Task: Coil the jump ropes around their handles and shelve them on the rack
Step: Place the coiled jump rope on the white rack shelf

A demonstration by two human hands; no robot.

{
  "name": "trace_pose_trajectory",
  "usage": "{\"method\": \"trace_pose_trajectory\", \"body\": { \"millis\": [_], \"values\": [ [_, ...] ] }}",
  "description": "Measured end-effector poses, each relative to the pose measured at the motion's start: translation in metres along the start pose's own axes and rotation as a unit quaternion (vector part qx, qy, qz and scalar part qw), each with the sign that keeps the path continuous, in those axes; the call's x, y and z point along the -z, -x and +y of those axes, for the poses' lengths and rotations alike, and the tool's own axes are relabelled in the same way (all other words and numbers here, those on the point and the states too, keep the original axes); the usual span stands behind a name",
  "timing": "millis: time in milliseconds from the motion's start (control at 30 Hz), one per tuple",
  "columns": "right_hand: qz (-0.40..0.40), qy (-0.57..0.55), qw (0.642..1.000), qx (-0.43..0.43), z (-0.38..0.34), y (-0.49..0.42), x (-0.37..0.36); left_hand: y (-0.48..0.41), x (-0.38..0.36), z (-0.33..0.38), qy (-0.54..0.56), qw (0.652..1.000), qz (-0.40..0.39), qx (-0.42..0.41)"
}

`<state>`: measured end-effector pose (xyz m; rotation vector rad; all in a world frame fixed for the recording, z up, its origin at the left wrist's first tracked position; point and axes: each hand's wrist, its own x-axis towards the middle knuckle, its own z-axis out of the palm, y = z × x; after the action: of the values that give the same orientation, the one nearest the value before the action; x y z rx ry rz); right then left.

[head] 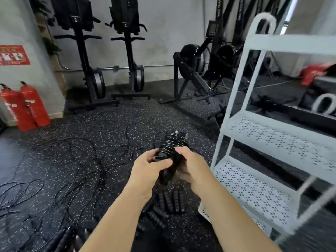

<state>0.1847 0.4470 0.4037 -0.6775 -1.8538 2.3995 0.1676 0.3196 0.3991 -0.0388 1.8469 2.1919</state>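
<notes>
I have the coiled jump rope (172, 148) in both hands. My left hand (151, 166) has its grip wrapped round the lower end, and my right hand (190, 164) clasps the side. The rope is tilted above the floor (54, 139), near the white rack (272, 142). Wound bundles (169, 199) lie below, and loose ropes (81, 170) lie to the left.

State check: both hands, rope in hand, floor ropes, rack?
Jump rope: coiled into a tight bundle, held above the floor.
Left hand: grips it.
Right hand: grips it too.
Loose ropes: uncoiled, sprawled on the floor.
Rack: upright, right of the hands.
</notes>
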Motion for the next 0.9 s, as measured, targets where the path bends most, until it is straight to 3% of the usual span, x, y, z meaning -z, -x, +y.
{"method": "trace_pose_trajectory", "body": {
  "millis": [300,433,700,900],
  "values": [
    [0.065,-0.014,0.994,0.082,-0.042,0.012,0.082,0.008,-0.087,0.016,0.083,0.991,-0.105,0.019],
    [0.116,-0.022,0.990,0.073,-0.065,-0.004,0.115,0.001,-0.125,0.021,0.106,0.989,-0.097,0.016],
    [0.223,-0.086,0.968,0.077,-0.133,-0.070,0.172,-0.024,-0.178,0.029,0.042,0.993,-0.106,0.030],
    [0.254,-0.010,0.967,0.018,-0.135,-0.129,0.191,-0.046,-0.196,0.029,-0.002,0.993,-0.113,0.032]
  ]
}}
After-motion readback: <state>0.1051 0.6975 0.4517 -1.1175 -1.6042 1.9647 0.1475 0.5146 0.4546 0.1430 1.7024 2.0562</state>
